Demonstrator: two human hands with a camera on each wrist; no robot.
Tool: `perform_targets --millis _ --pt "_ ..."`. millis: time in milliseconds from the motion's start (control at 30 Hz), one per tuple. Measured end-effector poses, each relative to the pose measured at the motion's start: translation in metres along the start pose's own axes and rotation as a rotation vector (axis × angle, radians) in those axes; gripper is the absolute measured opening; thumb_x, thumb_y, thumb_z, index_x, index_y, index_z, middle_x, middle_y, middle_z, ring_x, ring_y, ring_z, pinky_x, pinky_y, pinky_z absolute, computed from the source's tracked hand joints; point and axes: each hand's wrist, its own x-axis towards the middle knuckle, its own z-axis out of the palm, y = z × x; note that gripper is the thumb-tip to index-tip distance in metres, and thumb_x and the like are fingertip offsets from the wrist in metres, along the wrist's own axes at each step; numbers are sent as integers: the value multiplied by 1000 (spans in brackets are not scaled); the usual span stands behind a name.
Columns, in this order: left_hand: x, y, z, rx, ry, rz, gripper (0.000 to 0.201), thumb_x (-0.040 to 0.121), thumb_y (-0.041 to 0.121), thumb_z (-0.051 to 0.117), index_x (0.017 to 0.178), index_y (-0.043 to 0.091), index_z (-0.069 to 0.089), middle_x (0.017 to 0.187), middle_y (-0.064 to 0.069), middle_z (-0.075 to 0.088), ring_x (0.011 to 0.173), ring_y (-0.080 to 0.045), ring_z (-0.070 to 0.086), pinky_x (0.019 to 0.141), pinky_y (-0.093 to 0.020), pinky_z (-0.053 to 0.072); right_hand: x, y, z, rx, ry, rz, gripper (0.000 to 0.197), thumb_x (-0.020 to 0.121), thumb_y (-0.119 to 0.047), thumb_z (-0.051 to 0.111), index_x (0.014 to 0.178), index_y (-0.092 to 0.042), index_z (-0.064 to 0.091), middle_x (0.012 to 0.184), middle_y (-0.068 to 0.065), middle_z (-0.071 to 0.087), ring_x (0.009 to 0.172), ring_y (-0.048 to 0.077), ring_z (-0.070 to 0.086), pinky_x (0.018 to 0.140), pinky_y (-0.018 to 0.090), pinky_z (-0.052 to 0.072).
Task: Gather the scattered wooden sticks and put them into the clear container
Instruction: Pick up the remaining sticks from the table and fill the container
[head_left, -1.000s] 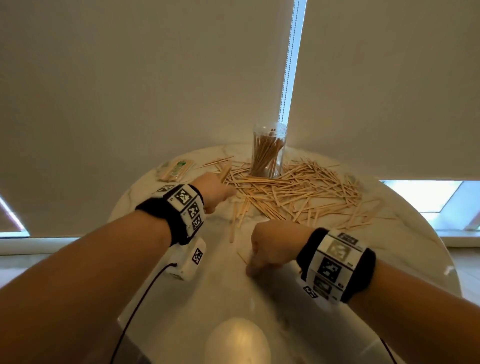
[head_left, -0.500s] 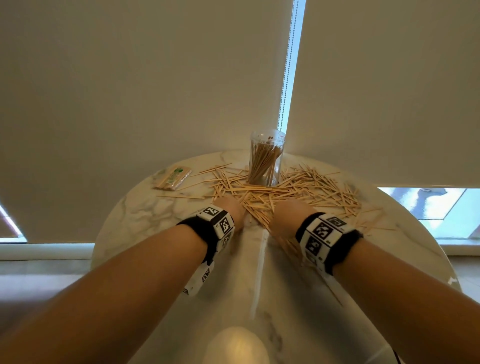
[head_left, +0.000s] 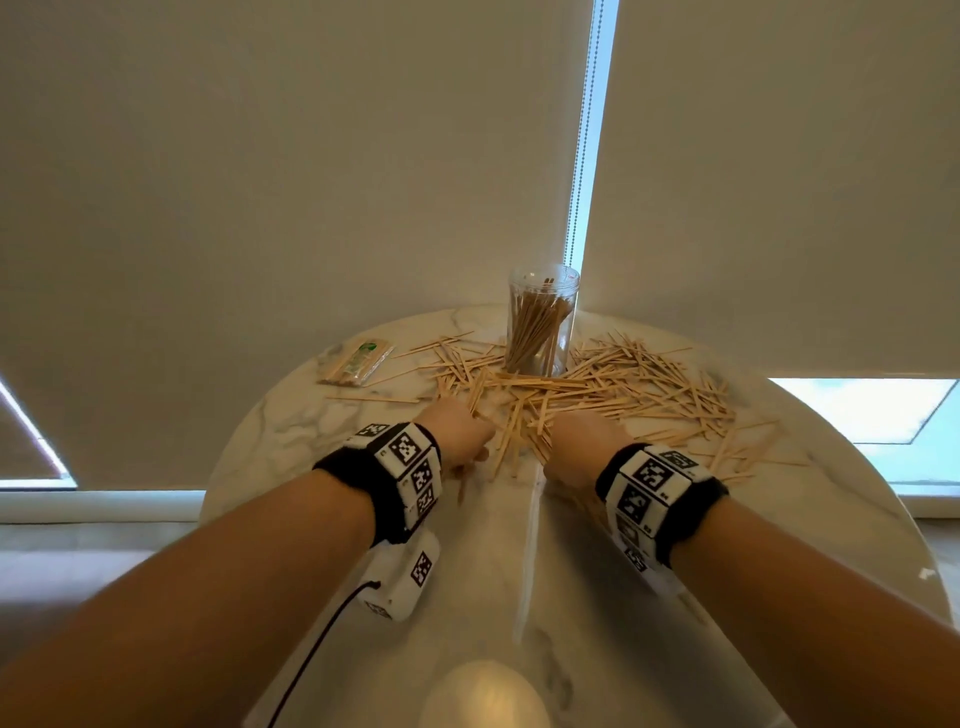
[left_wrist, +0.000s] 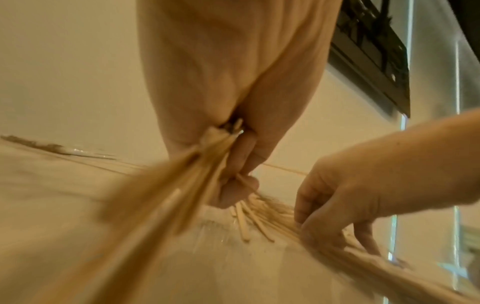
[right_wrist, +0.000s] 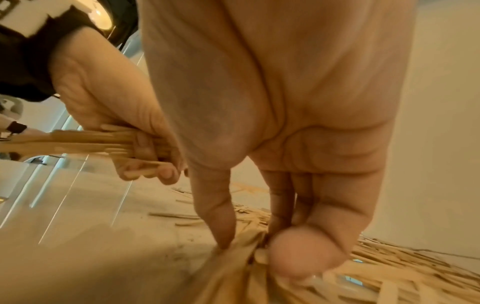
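Note:
Many thin wooden sticks lie scattered over the far half of the round marble table. A tall clear container stands upright at the back, partly filled with sticks. My left hand grips a bundle of sticks in its curled fingers at the near left edge of the pile. My right hand is down on the pile just to its right. There its thumb and fingers pinch together a clump of sticks.
A packet of sticks in a clear wrapper lies at the table's far left. A few single sticks lie apart on the left. Window blinds hang behind the table. The table's rim curves close on both sides.
Both hands have moved forward from the near middle of the table into the pile. The right hand, earlier on a lone stick, now pinches sticks from the pile.

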Motion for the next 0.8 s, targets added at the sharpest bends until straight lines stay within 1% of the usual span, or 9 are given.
perform_targets --millis 67,167,233,300,367,433,533,633,800 --pt "-2 0 -2 -229 -11 -32 19 92 19 52 90 6 66 74 -6 70 66 -21 59 66 -39 56 1 0 0 4 -19 11 23 96 -21 59 114 -8 66 93 4 57 85 21 55 73 28 47" --pt "-11 5 -4 -422 -12 -81 25 97 19 47 99 4 68 71 -4 67 65 -16 54 52 -25 51 -3 -1 -6 34 -46 27 27 98 -20 57 120 -6 64 103 9 61 95 24 60 80 29 52" --pt "-16 7 -5 -460 -15 -88 28 99 20 44 100 5 67 73 -5 66 69 -16 55 55 -25 51 -5 2 -11 73 -70 23 29 100 -21 55 122 -3 63 115 10 64 107 25 63 89 30 54" --pt "-18 8 -4 -480 -12 -93 27 99 20 43 101 7 66 71 -5 61 68 -17 54 62 -28 49 -5 10 -13 165 -88 46 30 100 -22 55 117 0 65 104 9 67 94 21 65 83 28 56" --pt "-18 9 -3 -506 -13 -103 24 98 20 45 105 12 66 75 -4 54 68 -18 53 70 -32 48 -2 19 -14 270 -85 67 25 97 -20 57 107 2 67 80 4 61 68 14 60 61 22 53" --pt "-16 8 -2 -565 -32 -113 24 94 22 50 110 17 66 81 -3 50 68 -17 50 73 -35 51 -1 25 -17 361 -84 107 19 95 -19 62 90 -2 68 73 5 65 61 14 61 58 24 55" --pt "-12 11 -3 -610 -34 -97 22 93 33 53 97 15 64 80 -2 47 67 -15 44 66 -32 45 -3 29 -25 501 -83 142 23 94 -22 68 93 0 73 84 12 77 76 22 75 80 38 63" --pt "-7 16 -2 -605 6 -37 34 97 49 47 84 19 58 76 0 48 68 -16 44 67 -32 40 -6 31 -28 631 -81 130 19 92 -20 71 94 -1 74 84 12 77 81 24 77 82 41 62" --pt "1 19 6 -776 52 -13 22 96 30 53 108 18 67 86 -4 52 52 -13 40 44 -26 35 -14 30 -32 786 41 97 11 94 -14 68 94 -4 73 85 11 76 76 20 75 74 33 63"
